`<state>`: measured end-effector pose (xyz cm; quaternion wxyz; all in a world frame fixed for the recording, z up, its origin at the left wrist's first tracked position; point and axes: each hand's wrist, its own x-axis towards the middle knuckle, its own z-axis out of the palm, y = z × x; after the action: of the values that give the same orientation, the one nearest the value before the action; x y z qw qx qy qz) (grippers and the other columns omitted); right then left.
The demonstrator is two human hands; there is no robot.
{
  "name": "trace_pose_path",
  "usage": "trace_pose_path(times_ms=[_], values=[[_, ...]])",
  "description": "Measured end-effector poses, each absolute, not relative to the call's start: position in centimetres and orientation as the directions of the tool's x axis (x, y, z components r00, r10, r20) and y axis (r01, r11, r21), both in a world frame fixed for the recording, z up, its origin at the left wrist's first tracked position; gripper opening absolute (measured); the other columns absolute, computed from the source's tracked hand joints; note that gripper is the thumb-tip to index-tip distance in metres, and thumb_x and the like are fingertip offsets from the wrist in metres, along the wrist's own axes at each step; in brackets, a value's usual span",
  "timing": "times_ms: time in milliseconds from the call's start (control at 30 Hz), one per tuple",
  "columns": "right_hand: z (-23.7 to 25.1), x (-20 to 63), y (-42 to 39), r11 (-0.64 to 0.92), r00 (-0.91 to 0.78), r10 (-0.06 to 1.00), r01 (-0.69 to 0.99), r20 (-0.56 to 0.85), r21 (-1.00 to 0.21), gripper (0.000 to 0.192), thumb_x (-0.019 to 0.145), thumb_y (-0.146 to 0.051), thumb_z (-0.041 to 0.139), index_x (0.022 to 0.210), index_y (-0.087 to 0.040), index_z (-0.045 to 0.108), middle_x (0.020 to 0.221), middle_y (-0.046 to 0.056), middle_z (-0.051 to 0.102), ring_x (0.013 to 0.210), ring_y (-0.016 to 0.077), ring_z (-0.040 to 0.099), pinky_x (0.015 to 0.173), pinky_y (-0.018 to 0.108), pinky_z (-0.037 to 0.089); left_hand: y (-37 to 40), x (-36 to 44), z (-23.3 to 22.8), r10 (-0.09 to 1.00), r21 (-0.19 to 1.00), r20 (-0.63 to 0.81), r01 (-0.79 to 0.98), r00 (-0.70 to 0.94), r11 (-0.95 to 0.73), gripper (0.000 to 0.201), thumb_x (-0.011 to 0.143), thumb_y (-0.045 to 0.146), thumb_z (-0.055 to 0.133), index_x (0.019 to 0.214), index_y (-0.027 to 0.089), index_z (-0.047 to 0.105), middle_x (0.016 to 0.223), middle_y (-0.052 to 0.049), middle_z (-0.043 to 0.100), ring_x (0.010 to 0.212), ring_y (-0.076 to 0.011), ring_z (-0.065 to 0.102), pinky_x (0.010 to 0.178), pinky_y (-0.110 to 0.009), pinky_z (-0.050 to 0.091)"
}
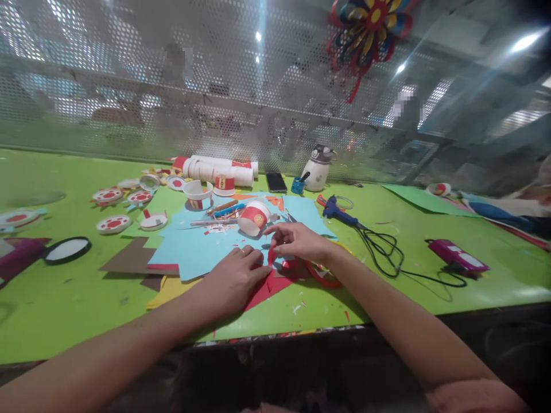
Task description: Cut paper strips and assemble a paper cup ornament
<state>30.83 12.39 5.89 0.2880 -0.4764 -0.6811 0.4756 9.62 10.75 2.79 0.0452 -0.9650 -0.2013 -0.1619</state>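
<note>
Overhead glare, perhaps fisheye-warped edges.

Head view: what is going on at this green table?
A person works red paper on a green table. The left hand presses the sheet flat; the right hand pinches a small red piece at its edge. Blue paper, a tipped paper cup and a blue glue gun lie nearby.

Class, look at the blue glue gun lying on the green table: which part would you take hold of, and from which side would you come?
Probably the glue gun is best taken by its thick blue body, coming from above. It lies flat on the table, with its black cord trailing off to the right, so fingers can close across the body away from the cord. Its nozzle end is too small to make out.
</note>
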Motion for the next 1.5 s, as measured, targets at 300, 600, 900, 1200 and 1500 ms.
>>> trace_pose_path(times_ms=[300, 600, 900, 1200, 1500], values=[[5.6, 30.3, 11.6, 0.184, -0.339, 0.939, 0.339, 0.063, -0.923, 0.046, 0.067, -0.007, 0.064, 0.111, -0.016, 0.061, 0.082, 0.0, 0.056, 0.071, 0.0101, 0.054, 0.068, 0.026, 0.047, 11.4, 9.5, 3.3, 0.465, 0.278, 0.373, 0.381, 0.803, -0.882, 0.029, 0.092, 0.021, 0.039, 0.105, 0.018, 0.064, 0.096, -0.011, 0.059, 0.088, -0.0209, 0.053, 0.077, -0.036, 0.044], [7.5, 29.9, 10.3, 0.191, -0.391, 0.911, 0.13, 0.127, -0.973, 0.049, 0.066, -0.01, 0.068, 0.113, -0.017, 0.059, 0.09, 0.001, 0.058, 0.078, 0.011, 0.058, 0.07, 0.026, 0.048, 11.2, 10.4, 6.2, 0.763, 0.917, 0.033, 0.284, 0.645, -0.28, 0.028, 0.08, 0.039, 0.058, 0.087, 0.013, 0.068, 0.07, -0.004, 0.064, 0.061, -0.0144, 0.056, 0.055, -0.025, 0.041], [8.3, 29.7, 9.8, 0.17, -0.251, 0.954, -0.01, 0.167, -0.985, 0.031, 0.07, -0.028, 0.073, 0.097, -0.014, 0.065, 0.083, 0.003, 0.064, 0.071, 0.0123, 0.06, 0.069, 0.028, 0.048, 11.2, 11.3, 9.0, 0.856, 0.997, -0.078, 0.054, 0.51, 0.059, 0.02, 0.066, 0.031, 0.072, 0.062, 0.013, 0.065, 0.059, 0.0, 0.057, 0.053, -0.0089, 0.047, 0.052, -0.023, 0.038], [7.8, 30.3, 10.2, 0.181, -0.057, 0.982, -0.004, 0.181, -0.983, 0.024, 0.063, -0.034, 0.077, 0.07, -0.015, 0.064, 0.064, -0.002, 0.061, 0.058, 0.0103, 0.053, 0.059, 0.026, 0.044, 11.8, 14.1, 8.3, 0.902, 0.995, -0.087, -0.006, 0.423, 0.099, 0.025, 0.069, 0.038, 0.07, 0.079, 0.015, 0.069, 0.073, -0.002, 0.061, 0.061, -0.011, 0.051, 0.046, -0.02, 0.04], [6.8, 29.8, 10.2, 0.161, -0.019, 0.987, 0.124, 0.16, -0.979, 0.019, 0.068, -0.033, 0.07, 0.071, -0.016, 0.064, 0.063, -0.001, 0.06, 0.058, 0.0112, 0.051, 0.057, 0.026, 0.04, 12.0, 13.8, 6.9, 0.88, 0.983, -0.141, -0.042, 0.453, 0.179, 0.024, 0.066, 0.035, 0.073, 0.072, 0.016, 0.061, 0.064, 0.002, 0.054, 0.056, -0.0088, 0.047, 0.047, -0.02, 0.041]])
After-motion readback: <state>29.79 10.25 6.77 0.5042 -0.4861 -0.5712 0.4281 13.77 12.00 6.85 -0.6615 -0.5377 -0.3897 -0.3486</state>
